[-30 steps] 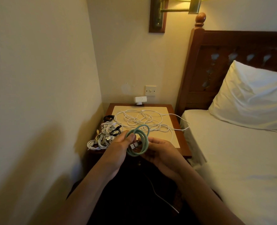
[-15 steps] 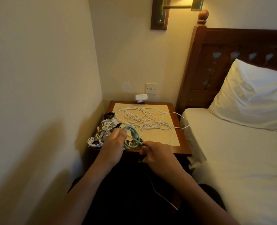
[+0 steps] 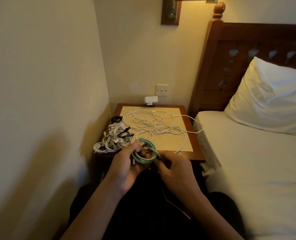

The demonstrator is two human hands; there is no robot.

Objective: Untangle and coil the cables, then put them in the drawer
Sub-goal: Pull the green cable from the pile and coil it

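Two hands meet just over the near edge of a small wooden nightstand (image 3: 198,153) wedged into the corner of a dim, warmly lit bedroom. The left hand (image 3: 126,163) has its fingers curled round a coil of mint-green cable (image 3: 144,153), thumb over the top of the loops. The right hand (image 3: 176,168) pinches the same coil at its right side, though what its fingertips hold there is too dark to tell. A beige mat (image 3: 171,141) covers most of the nightstand top, and a long white cable (image 3: 154,123) sprawls across it in loose, overlapping loops, one strand trailing off the right edge toward the bed. On the bare wood left of the mat lies a heap of coiled white cables (image 3: 114,141) with a black cable (image 3: 125,133) across it, and behind the heap sits a small dark coil (image 3: 116,119). A white adapter (image 3: 151,99) stands at the back edge, under a wall switch (image 3: 162,90). A plain cream wall (image 3: 39,84) runs close along the left. Higher on the back wall hangs the wooden plate of a brass lamp (image 3: 171,11). To the right is a bed with a carved dark headboard (image 3: 247,49), a white pillow (image 3: 268,97) and a pale sheet (image 3: 256,161). Below the hands a thin white lead (image 3: 168,200) crosses the person's dark lap.
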